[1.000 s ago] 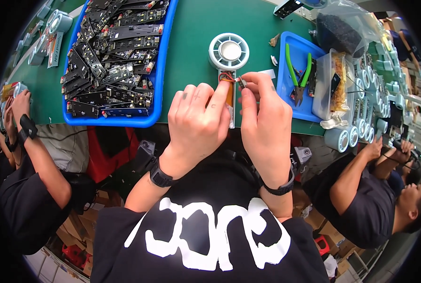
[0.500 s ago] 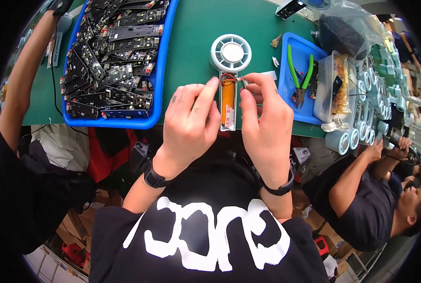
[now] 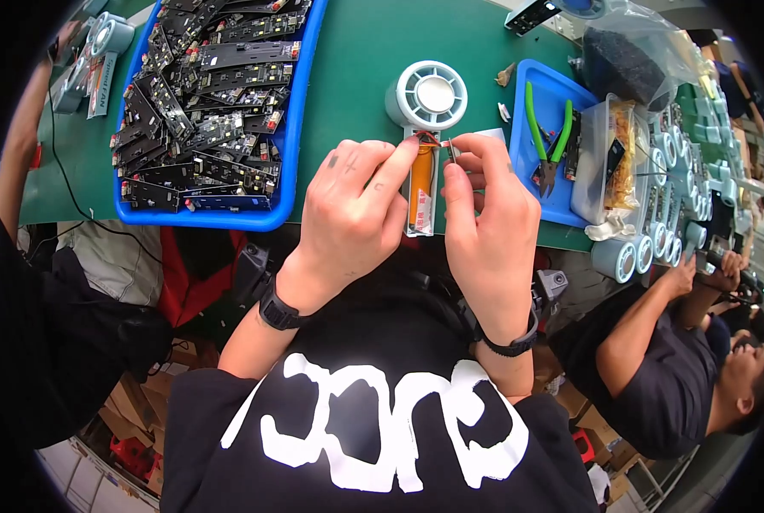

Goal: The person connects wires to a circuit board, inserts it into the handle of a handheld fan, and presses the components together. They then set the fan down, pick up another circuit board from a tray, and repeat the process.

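On the green table, see the fan, with an orange battery in its handle. Find the left hand with thumb spread and one finger at the red wires, and the right hand pinching a thin dark piece. Looks light and stiff, with soft wires, likely easy to tear. Hold by the handle's sides.

Electronics assembly workshop, by the look. Green table, blue bin of circuit boards at 10 o'clock, opened fan at 12, cutters in a blue tray at 2, more fans at 3. Co-workers at 9 and 4. Cardboard boxes below, at 8.
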{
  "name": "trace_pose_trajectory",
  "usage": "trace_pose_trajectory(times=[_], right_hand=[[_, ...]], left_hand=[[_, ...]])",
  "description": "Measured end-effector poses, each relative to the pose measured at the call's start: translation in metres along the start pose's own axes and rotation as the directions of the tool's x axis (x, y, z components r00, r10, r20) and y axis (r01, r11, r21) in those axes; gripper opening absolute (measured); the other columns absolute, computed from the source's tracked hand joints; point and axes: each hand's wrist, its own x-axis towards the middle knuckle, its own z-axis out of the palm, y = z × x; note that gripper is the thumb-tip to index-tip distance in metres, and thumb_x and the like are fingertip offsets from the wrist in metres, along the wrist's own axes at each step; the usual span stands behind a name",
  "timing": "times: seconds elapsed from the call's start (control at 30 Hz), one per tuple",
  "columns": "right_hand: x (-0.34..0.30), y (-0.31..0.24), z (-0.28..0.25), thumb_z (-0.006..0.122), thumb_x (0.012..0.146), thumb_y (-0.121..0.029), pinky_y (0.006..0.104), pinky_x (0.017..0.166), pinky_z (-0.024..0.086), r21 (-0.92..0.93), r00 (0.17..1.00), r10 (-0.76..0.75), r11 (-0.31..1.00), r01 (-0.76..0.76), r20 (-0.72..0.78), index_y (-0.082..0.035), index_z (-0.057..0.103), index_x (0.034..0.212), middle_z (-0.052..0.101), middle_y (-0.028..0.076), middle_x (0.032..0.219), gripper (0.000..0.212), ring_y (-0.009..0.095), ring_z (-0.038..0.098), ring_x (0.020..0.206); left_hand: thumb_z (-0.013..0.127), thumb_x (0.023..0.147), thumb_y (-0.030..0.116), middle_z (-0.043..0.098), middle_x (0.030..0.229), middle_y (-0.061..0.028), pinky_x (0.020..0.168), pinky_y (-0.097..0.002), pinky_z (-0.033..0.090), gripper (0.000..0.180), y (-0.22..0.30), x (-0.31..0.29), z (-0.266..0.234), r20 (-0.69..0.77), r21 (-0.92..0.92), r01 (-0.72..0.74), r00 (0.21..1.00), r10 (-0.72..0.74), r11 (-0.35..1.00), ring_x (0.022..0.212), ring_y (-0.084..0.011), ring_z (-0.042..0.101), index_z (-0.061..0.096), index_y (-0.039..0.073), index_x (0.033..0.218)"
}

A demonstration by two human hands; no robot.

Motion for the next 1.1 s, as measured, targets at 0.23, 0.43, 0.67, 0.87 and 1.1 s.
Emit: trace_pose_trajectory(times=[0.23, 0.43, 0.67, 0.87, 1.1], right_hand=[[0.001, -0.003, -0.003, 0.058, 0.094, 0.001, 0.0423, 0.067, 0.054, 0.008, 1.0, 0.01, 1.0, -0.01, 0.021, 0.001, 0.058, 0.108, 0.067, 0.021, 0.091, 0.014, 0.036, 0.068, 0.078], [0.008, -0.003, -0.003, 0.06, 0.093, -0.001, 0.0377, 0.068, 0.054, -0.087, 0.998, -0.024, 0.996, 0.029, 0.057, 0.0, 0.06, 0.111, 0.069, 0.019, 0.09, 0.018, 0.031, 0.07, 0.076], [0.012, -0.005, -0.005, 0.061, 0.093, -0.002, 0.0352, 0.065, 0.055, -0.128, 0.996, -0.017, 0.991, 0.029, 0.091, 0.001, 0.061, 0.113, 0.071, 0.018, 0.089, 0.02, 0.029, 0.072, 0.074], [0.009, -0.005, -0.004, 0.059, 0.094, -0.003, 0.0343, 0.064, 0.054, -0.11, 0.994, 0.063, 0.993, -0.053, 0.087, 0.001, 0.061, 0.111, 0.07, 0.017, 0.086, 0.018, 0.026, 0.071, 0.073], [0.009, -0.003, -0.008, 0.059, 0.094, -0.004, 0.0331, 0.064, 0.054, -0.057, 0.987, 0.111, 0.993, -0.105, 0.114, 0.0, 0.061, 0.111, 0.07, 0.016, 0.085, 0.018, 0.024, 0.071, 0.072]], left_hand=[[0.06, 0.07, -0.01, 0.058, 0.092, -0.0118, 0.07, -0.0387, 0.049, 0.049, -0.001, 0.008, -0.003, 0.07, 0.058, -0.027, 0.997, 0.023, 0.998, 0.08, -0.0283, 0.059, 0.065, -0.002, 0.119], [0.063, 0.073, -0.001, 0.056, 0.087, -0.0088, 0.067, -0.036, 0.045, 0.044, 0.018, 0.02, -0.013, 0.197, 0.282, -0.063, 0.98, 0.006, 0.957, 0.077, -0.0251, 0.058, 0.065, -0.001, 0.117], [0.066, 0.072, 0.003, 0.058, 0.09, -0.0077, 0.067, -0.036, 0.044, 0.045, 0.02, 0.025, -0.013, 0.325, 0.39, -0.115, 0.945, -0.02, 0.914, 0.077, -0.0234, 0.058, 0.066, 0.0, 0.117], [0.066, 0.077, 0.01, 0.057, 0.088, -0.0051, 0.065, -0.0346, 0.041, 0.036, 0.002, 0.008, -0.014, 0.185, 0.246, -0.163, 0.976, 0.119, 0.955, 0.077, -0.0221, 0.056, 0.068, 0.001, 0.112], [0.068, 0.077, 0.01, 0.055, 0.09, -0.0054, 0.066, -0.0356, 0.041, 0.046, 0.012, -0.005, -0.014, 0.209, 0.296, -0.142, 0.975, 0.081, 0.945, 0.078, -0.023, 0.054, 0.067, 0.004, 0.122]])
